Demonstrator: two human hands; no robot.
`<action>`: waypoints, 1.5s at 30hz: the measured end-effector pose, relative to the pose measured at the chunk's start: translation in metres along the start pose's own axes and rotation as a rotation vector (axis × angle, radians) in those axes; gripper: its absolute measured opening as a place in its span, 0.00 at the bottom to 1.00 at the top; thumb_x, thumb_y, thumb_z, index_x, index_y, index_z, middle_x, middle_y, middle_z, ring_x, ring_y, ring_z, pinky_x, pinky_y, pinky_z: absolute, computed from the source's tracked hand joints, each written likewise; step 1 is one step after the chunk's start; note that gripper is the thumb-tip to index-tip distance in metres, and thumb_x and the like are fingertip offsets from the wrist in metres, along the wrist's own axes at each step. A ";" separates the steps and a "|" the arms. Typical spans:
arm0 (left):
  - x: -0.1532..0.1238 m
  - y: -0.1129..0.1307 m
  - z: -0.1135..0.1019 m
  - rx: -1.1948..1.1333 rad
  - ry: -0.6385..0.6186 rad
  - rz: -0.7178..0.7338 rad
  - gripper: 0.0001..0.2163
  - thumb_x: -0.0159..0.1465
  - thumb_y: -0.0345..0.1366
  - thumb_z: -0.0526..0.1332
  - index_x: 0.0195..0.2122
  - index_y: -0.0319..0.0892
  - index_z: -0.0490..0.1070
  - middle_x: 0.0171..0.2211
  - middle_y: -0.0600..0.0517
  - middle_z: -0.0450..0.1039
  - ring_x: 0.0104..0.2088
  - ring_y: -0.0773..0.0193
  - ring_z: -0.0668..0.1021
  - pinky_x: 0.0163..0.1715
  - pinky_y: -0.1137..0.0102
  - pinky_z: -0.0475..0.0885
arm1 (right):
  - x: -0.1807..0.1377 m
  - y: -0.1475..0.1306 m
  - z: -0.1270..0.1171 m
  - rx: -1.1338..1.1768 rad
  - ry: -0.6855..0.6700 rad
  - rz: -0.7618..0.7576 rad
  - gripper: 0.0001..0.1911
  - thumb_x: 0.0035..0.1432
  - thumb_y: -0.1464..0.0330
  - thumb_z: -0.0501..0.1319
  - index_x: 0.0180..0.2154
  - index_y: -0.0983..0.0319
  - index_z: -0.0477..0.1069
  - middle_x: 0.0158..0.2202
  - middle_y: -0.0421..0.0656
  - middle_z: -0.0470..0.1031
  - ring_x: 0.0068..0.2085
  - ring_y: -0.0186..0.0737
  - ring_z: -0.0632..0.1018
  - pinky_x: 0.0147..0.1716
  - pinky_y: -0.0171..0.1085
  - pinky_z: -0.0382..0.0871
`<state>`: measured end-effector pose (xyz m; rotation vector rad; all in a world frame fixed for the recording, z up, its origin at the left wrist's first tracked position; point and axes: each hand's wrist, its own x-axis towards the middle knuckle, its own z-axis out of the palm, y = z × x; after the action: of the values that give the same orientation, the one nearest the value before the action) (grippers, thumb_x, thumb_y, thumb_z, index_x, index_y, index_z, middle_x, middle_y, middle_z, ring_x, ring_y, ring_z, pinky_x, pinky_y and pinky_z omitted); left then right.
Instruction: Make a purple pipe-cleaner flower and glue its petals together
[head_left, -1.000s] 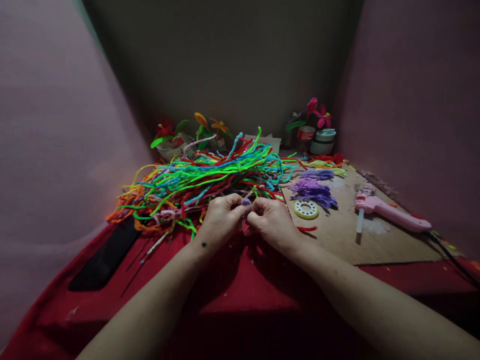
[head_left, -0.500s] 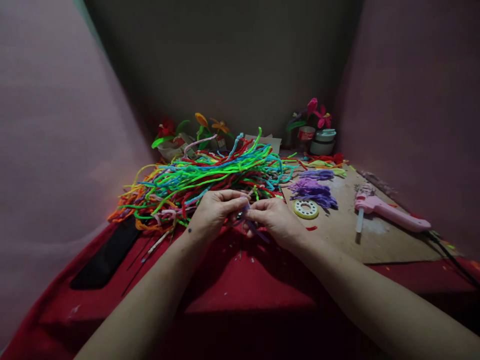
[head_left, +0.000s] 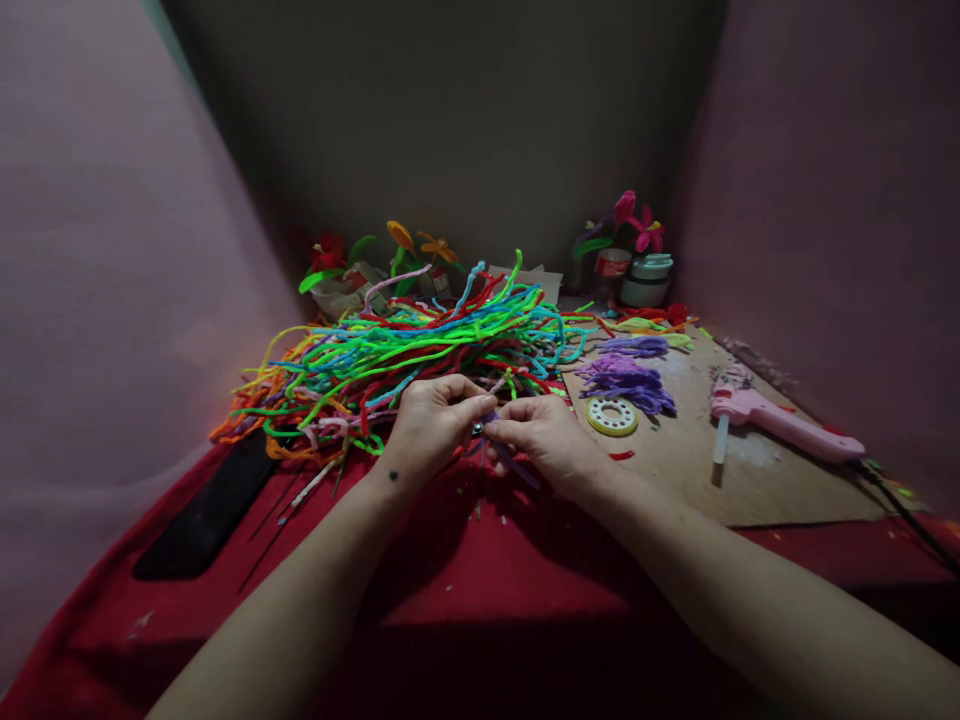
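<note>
My left hand (head_left: 431,425) and my right hand (head_left: 547,440) meet over the red cloth (head_left: 465,570), fingertips pinched together on a small purple pipe-cleaner piece (head_left: 504,452). A thin stem hangs down from it between the hands. Just behind the hands lies a large heap of coloured pipe cleaners (head_left: 405,355) in green, blue, red and orange.
A brown board (head_left: 750,470) on the right carries purple pipe-cleaner pieces (head_left: 626,378), a yellow-white ring (head_left: 611,415) and a pink glue gun (head_left: 780,425) with a cable. Pipe-cleaner flowers and small jars (head_left: 637,270) stand at the back. A black flat object (head_left: 206,515) lies left.
The purple piece, a small bundle held high between my fingertips a second ago, now sits lower with a strand trailing to the right. Both hands stayed nearly in place.
</note>
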<state>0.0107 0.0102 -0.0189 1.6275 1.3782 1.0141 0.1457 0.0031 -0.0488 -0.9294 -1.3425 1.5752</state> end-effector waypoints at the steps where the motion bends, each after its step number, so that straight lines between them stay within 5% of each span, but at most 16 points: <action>1: 0.000 -0.001 0.001 0.016 0.012 0.009 0.08 0.51 0.38 0.60 0.22 0.38 0.69 0.12 0.59 0.61 0.13 0.74 0.61 0.13 0.76 0.55 | 0.000 0.000 0.000 -0.006 0.003 -0.007 0.08 0.46 0.71 0.58 0.18 0.65 0.65 0.15 0.38 0.69 0.15 0.29 0.69 0.15 0.29 0.59; 7: -0.002 -0.007 0.007 0.322 0.189 0.402 0.06 0.53 0.34 0.59 0.23 0.39 0.72 0.23 0.52 0.71 0.26 0.67 0.71 0.29 0.73 0.65 | -0.001 -0.004 0.001 0.045 0.037 0.090 0.06 0.45 0.72 0.58 0.19 0.64 0.64 0.13 0.38 0.69 0.13 0.30 0.68 0.11 0.28 0.56; 10: 0.001 -0.007 0.003 0.167 0.179 0.249 0.09 0.56 0.39 0.57 0.29 0.39 0.71 0.25 0.52 0.71 0.23 0.69 0.70 0.24 0.74 0.64 | -0.001 -0.005 0.000 0.095 0.068 0.103 0.07 0.44 0.71 0.60 0.19 0.64 0.64 0.14 0.38 0.70 0.14 0.31 0.70 0.13 0.28 0.60; 13: 0.004 -0.005 -0.005 0.061 -0.059 0.008 0.14 0.55 0.44 0.58 0.35 0.38 0.69 0.25 0.54 0.70 0.17 0.73 0.64 0.17 0.76 0.59 | 0.002 -0.003 -0.004 0.122 0.115 0.058 0.08 0.44 0.68 0.61 0.20 0.64 0.65 0.15 0.38 0.70 0.15 0.31 0.70 0.14 0.28 0.62; 16: 0.005 -0.006 -0.009 0.268 -0.292 0.064 0.12 0.56 0.42 0.57 0.27 0.37 0.70 0.20 0.55 0.66 0.17 0.73 0.62 0.17 0.76 0.56 | 0.005 -0.003 -0.006 0.064 0.149 -0.015 0.09 0.45 0.68 0.61 0.19 0.64 0.64 0.15 0.37 0.69 0.14 0.29 0.69 0.13 0.27 0.61; 21: -0.006 -0.010 -0.001 1.021 0.014 0.565 0.09 0.60 0.32 0.51 0.30 0.41 0.71 0.23 0.52 0.71 0.22 0.67 0.69 0.20 0.72 0.53 | 0.004 -0.002 -0.005 -0.094 0.244 -0.017 0.09 0.46 0.71 0.58 0.18 0.64 0.62 0.13 0.37 0.67 0.13 0.29 0.68 0.11 0.26 0.57; 25: -0.008 -0.012 0.000 1.260 0.099 0.681 0.09 0.60 0.32 0.51 0.35 0.44 0.71 0.25 0.51 0.73 0.22 0.64 0.71 0.19 0.70 0.50 | 0.005 0.002 -0.004 -0.003 0.272 -0.005 0.07 0.46 0.69 0.58 0.20 0.64 0.64 0.16 0.38 0.69 0.15 0.32 0.71 0.13 0.28 0.60; 28: -0.002 -0.014 -0.006 1.071 0.137 0.601 0.08 0.60 0.34 0.53 0.29 0.43 0.71 0.23 0.52 0.71 0.22 0.66 0.70 0.20 0.72 0.54 | 0.009 0.004 -0.007 0.102 0.288 -0.017 0.05 0.44 0.70 0.60 0.22 0.65 0.67 0.16 0.39 0.70 0.16 0.32 0.71 0.15 0.30 0.62; 33: 0.007 -0.011 -0.014 0.251 0.287 0.227 0.08 0.57 0.38 0.56 0.26 0.40 0.68 0.18 0.56 0.66 0.18 0.72 0.65 0.19 0.76 0.58 | 0.016 0.005 -0.012 0.307 0.330 -0.111 0.07 0.40 0.68 0.65 0.22 0.65 0.70 0.16 0.36 0.69 0.17 0.27 0.67 0.17 0.29 0.59; 38: 0.003 -0.008 0.004 -0.294 -0.196 -0.082 0.11 0.52 0.41 0.62 0.30 0.37 0.69 0.22 0.55 0.68 0.14 0.77 0.59 0.13 0.78 0.51 | 0.014 0.002 -0.008 0.434 0.276 -0.148 0.09 0.37 0.68 0.67 0.23 0.65 0.70 0.17 0.36 0.67 0.18 0.27 0.65 0.19 0.30 0.58; 41: 0.000 -0.010 0.017 -0.419 -0.272 -0.130 0.12 0.51 0.41 0.63 0.28 0.36 0.69 0.16 0.58 0.61 0.13 0.78 0.56 0.13 0.78 0.48 | 0.013 0.004 -0.005 0.425 0.253 -0.171 0.10 0.37 0.67 0.66 0.25 0.65 0.71 0.19 0.37 0.69 0.21 0.30 0.67 0.22 0.32 0.60; 45: -0.002 -0.008 0.020 -0.421 -0.323 -0.192 0.11 0.51 0.40 0.63 0.26 0.38 0.66 0.13 0.61 0.55 0.11 0.77 0.52 0.12 0.77 0.45 | 0.010 0.006 -0.006 0.112 0.350 -0.300 0.10 0.42 0.65 0.64 0.19 0.64 0.68 0.20 0.37 0.66 0.24 0.30 0.65 0.25 0.33 0.59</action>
<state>0.0256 0.0077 -0.0340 1.2531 1.0012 0.8181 0.1466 0.0146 -0.0556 -0.8442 -1.0783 1.1834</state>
